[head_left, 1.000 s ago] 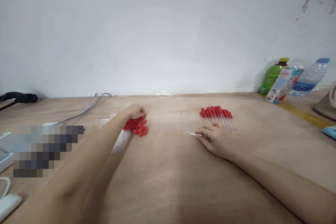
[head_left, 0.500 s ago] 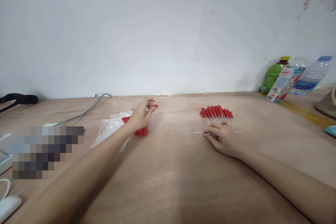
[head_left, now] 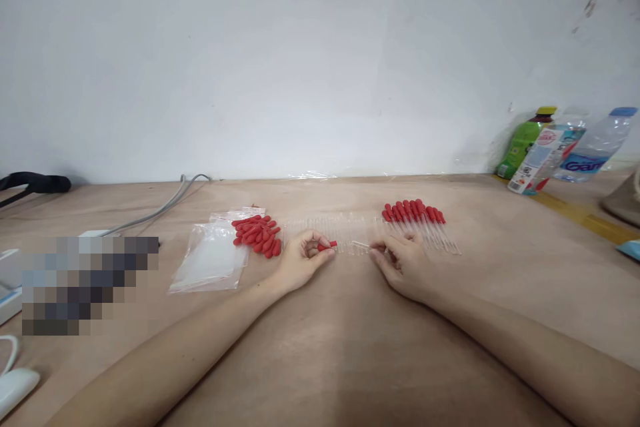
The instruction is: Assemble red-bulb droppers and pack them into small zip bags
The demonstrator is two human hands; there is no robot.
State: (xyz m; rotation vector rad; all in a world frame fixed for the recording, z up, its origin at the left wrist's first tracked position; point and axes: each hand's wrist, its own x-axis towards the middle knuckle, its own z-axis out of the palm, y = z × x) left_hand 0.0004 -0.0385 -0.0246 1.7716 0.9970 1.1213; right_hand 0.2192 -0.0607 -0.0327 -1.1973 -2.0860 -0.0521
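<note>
My left hand [head_left: 303, 259] pinches a red rubber dropper bulb [head_left: 327, 246], its narrow end facing right. Opposite it, my right hand [head_left: 403, 263] holds a thin clear glass dropper tube [head_left: 361, 245] between thumb and fingers, with the free end pointing left at the bulb. A gap separates bulb and tube. Behind both hands lies a row of clear tubes [head_left: 310, 223], partly covered by my fingers. Left of my left hand is a pile of loose red bulbs [head_left: 256, 235]. Beyond my right hand, several droppers with red bulbs fitted [head_left: 413, 210] lie fanned out.
Clear plastic bags [head_left: 207, 260] lie left of the bulb pile. A grey cable [head_left: 167, 203], a blurred-out patch and a white mouse [head_left: 19, 387] are farther left. Plastic bottles [head_left: 545, 157] stand at the back right by the wall, near yellow tape [head_left: 575, 213].
My left hand has come down and right from above the bulb pile, carrying the red bulb towards the tube. My right hand has shifted slightly left with the tube, now angled up to the left.
</note>
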